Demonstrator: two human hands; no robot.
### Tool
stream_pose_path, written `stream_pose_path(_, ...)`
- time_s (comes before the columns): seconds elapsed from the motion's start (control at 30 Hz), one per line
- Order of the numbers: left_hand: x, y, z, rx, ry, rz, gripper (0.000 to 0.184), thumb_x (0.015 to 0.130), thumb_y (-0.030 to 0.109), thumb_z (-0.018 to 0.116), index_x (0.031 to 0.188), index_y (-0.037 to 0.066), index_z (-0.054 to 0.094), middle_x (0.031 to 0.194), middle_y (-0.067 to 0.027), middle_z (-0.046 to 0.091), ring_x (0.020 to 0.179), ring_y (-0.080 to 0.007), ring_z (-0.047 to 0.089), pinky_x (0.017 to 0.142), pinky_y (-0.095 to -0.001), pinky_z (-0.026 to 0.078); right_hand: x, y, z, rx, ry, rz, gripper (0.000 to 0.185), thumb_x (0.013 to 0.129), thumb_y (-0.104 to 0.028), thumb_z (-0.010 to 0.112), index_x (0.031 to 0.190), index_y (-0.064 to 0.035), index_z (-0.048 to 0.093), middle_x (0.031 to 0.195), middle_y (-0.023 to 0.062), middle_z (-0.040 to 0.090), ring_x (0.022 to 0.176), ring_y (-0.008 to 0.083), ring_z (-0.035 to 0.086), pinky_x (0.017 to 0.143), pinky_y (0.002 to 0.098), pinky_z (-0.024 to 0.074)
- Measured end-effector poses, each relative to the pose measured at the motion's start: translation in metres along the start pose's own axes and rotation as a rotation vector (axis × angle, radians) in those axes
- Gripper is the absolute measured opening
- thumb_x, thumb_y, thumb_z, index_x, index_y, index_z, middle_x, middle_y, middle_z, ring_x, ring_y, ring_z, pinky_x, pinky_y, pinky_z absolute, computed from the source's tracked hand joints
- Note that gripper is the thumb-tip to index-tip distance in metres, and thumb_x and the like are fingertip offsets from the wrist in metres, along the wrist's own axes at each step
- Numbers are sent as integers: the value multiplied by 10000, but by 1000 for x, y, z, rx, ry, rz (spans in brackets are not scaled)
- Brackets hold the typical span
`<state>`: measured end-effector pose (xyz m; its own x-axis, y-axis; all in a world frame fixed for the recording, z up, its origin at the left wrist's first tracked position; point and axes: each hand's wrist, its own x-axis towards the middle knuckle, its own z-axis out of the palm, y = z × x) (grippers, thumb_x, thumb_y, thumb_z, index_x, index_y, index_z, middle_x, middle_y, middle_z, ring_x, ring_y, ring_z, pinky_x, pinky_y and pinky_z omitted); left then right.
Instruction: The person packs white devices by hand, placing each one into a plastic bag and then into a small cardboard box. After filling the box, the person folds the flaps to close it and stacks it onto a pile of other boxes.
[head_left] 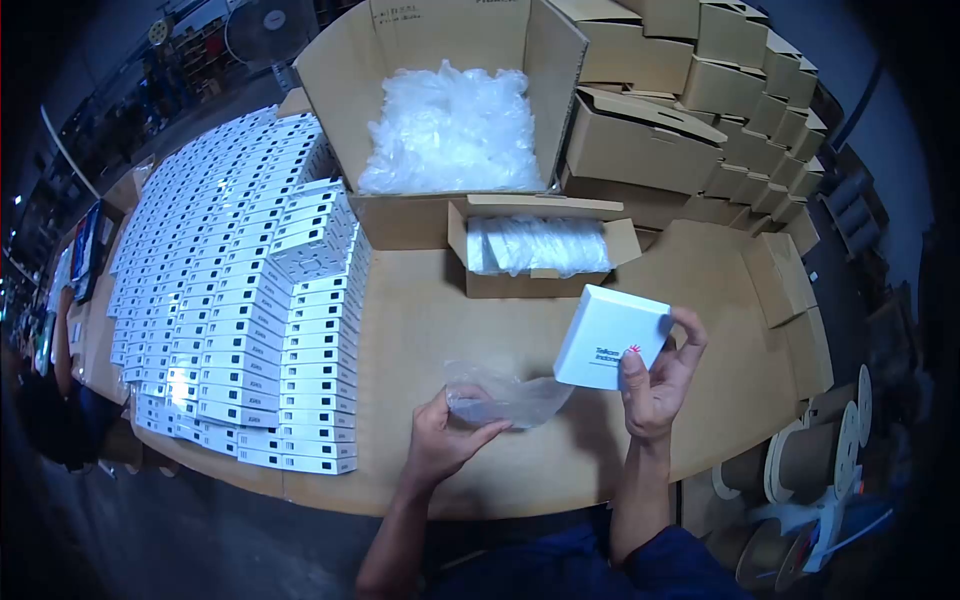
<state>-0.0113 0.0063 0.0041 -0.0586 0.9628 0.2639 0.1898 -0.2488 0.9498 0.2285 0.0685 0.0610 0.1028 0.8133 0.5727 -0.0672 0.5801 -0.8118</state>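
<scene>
My right hand (660, 375) grips a flat white box (610, 330) by its right side, thumb on the printed face, where "Telkom Indonesia" and a red mark show. In my left hand (447, 437) is a clear plastic bag (510, 397), held by its left end. The bag's right end reaches close to the lower left corner of the white box; whether they touch I cannot tell. Just beyond my hands stands an open cardboard carton (540, 287), with a row of plastic-wrapped items (540, 247) packed inside.
Many stacked white boxes (230, 300) cover the table's left side. At the back, a large carton (440, 30) holds a heap of clear plastic bags (455, 130). Brown cartons (640, 140) pile up at the back right. Spools (815, 460) stand at the lower right. Another person (62, 410) is at far left.
</scene>
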Motion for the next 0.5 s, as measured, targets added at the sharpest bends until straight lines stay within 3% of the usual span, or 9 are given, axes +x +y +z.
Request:
stream_pose_path(0.03, 1, 0, 1, 3, -8, 9, 365, 777, 93, 923, 1037, 17, 679, 975, -91, 754, 906, -170, 742, 818, -323, 599, 9, -7, 6, -18, -7, -56, 426, 944, -46, 738, 1308, -34, 516, 1177, 114, 583, 1070, 173, 592, 938, 316, 484)
stream_pose_path(0.1, 2, -1, 3, 9, -24, 16, 372, 772, 96, 927, 1037, 14, 678, 974, -91, 752, 902, -174, 743, 812, -328, 600, 17, -8, 1, -75, -169, -142, 358, 936, -39, 750, 1242, -37, 565, 1079, 103, 612, 941, 155, 608, 825, 296, 502)
stream_pose_path(0.17, 2, -2, 2, 24, -48, 19, 384, 770, 101, 929, 1043, 8, 676, 974, -95, 754, 904, -180, 746, 812, -334, 601, 26, -16, 5, -73, -280, -70, 175, 872, 73, 718, 1017, -23, 698, 927, 84, 633, 799, 151, 602, 685, 286, 492)
stream_pose_path(0.23, 2, -4, 1, 47, -79, 18, 399, 769, 107, 929, 1057, -1, 674, 976, -104, 759, 912, -190, 751, 816, -341, 605, 41, -23, 15, -75, -425, -124, 211, 803, 118, 699, 962, -18, 730, 912, 108, 639, 796, 184, 604, 677, 295, 481)
stream_pose_path(0.33, 1, -6, 2, -22, -73, -84, 418, 775, 112, 924, 1086, -10, 673, 994, -123, 770, 940, -207, 759, 830, -348, 608, 46, -13, 17, -47, -568, -118, 219, 790, 90, 684, 971, -15, 749, 909, 127, 644, 804, 222, 602, 691, 318, 473)
stream_pose_path(0.43, 5, 3, 0, -36, -98, -79, 459, 780, 113, 919, 1146, -17, 674, 1011, -131, 778, 970, -207, 759, 855, -352, 606, 52, -15, 24, -13, -680, -58, 220, 811, 60, 647, 989, -10, 756, 918, 130, 646, 827, 243, 598, 723, 342, 470)
stream_pose_path(0.5, 2, -1, 2, -111, -88, -89, 481, 785, 99, 914, 1185, -21, 675, 1025, -128, 777, 980, -193, 749, 876, -358, 603, 50, -12, 30, -61, -717, -7, 236, 917, -82, 581, 1058, -4, 754, 962, 159, 666, 895, 285, 622, 806, 381, 487)
